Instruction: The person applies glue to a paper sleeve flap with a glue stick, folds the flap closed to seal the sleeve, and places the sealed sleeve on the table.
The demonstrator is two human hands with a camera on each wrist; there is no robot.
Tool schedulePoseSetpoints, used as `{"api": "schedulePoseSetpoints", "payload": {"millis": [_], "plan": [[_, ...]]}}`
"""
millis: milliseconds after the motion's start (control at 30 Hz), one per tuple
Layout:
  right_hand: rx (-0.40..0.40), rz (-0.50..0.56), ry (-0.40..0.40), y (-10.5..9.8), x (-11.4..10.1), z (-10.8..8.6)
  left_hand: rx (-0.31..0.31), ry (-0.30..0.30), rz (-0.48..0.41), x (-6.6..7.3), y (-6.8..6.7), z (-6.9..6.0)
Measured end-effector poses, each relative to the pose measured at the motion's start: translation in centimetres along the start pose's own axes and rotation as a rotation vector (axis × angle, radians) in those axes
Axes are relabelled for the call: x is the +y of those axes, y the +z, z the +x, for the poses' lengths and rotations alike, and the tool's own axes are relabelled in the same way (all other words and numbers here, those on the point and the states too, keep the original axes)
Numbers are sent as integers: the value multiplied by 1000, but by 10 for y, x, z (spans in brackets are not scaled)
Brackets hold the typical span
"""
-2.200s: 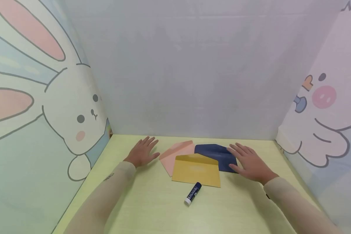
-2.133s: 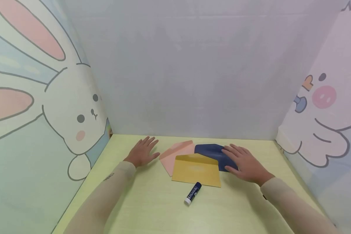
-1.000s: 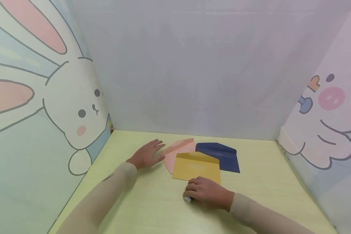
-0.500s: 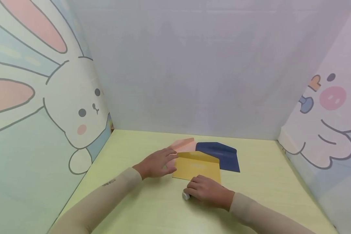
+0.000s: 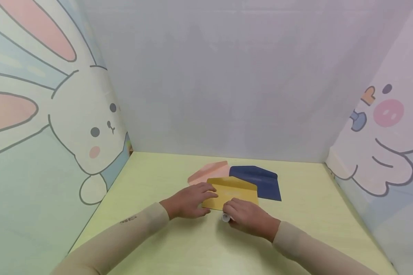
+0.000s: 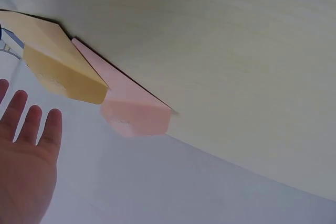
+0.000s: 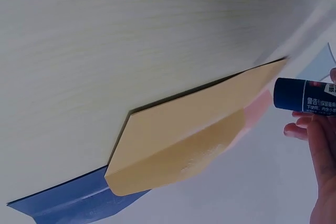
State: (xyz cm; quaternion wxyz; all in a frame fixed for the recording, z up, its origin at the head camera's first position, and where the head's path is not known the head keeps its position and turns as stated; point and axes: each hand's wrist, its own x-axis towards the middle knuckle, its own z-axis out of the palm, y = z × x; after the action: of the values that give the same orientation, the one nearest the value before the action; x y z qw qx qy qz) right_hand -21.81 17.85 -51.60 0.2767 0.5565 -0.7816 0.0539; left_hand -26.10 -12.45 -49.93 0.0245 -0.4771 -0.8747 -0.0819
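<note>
In the head view my right hand (image 5: 247, 216) grips a glue stick, its white end (image 5: 226, 217) showing beyond the fingers. The right wrist view shows the dark blue glue stick (image 7: 304, 96) pinched between thumb and fingers, above the table. My left hand (image 5: 192, 201) is at the left edge of the yellow envelope (image 5: 235, 194), its fingers extended; whether they touch the paper I cannot tell. Behind lie a pink envelope (image 5: 210, 172), partly covered by the yellow one and my left hand, and a navy blue envelope (image 5: 266, 187). All three flaps are unfolded.
The envelopes lie on a pale yellow table (image 5: 158, 173). A plain light wall (image 5: 227, 88) rises at its back edge. Side panels carry a cartoon rabbit (image 5: 86, 130) on the left and a white cartoon figure (image 5: 382, 149) on the right.
My right hand came from the blue envelope down to the glue stick, gripped it and lifted it slightly. My left hand moved right, from beside the pink envelope to the yellow one.
</note>
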Motion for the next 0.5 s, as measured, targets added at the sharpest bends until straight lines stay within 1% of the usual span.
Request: {"api": "schedulePoseSetpoints", "payload": {"millis": [100, 233, 400, 433, 500], "plan": [[21, 10, 21, -2, 1, 0, -19, -16, -25, 5, 2, 2], [78, 12, 24, -2, 2, 1, -42, -65, -119, 12, 5, 5], [103, 38, 35, -3, 3, -1, -3, -50, -219, 19, 7, 8], [100, 43, 49, -4, 3, -1, 5, -53, -234, 20, 8, 8], [93, 53, 77, -5, 4, -3, 16, -81, -267, 22, 8, 9]]}}
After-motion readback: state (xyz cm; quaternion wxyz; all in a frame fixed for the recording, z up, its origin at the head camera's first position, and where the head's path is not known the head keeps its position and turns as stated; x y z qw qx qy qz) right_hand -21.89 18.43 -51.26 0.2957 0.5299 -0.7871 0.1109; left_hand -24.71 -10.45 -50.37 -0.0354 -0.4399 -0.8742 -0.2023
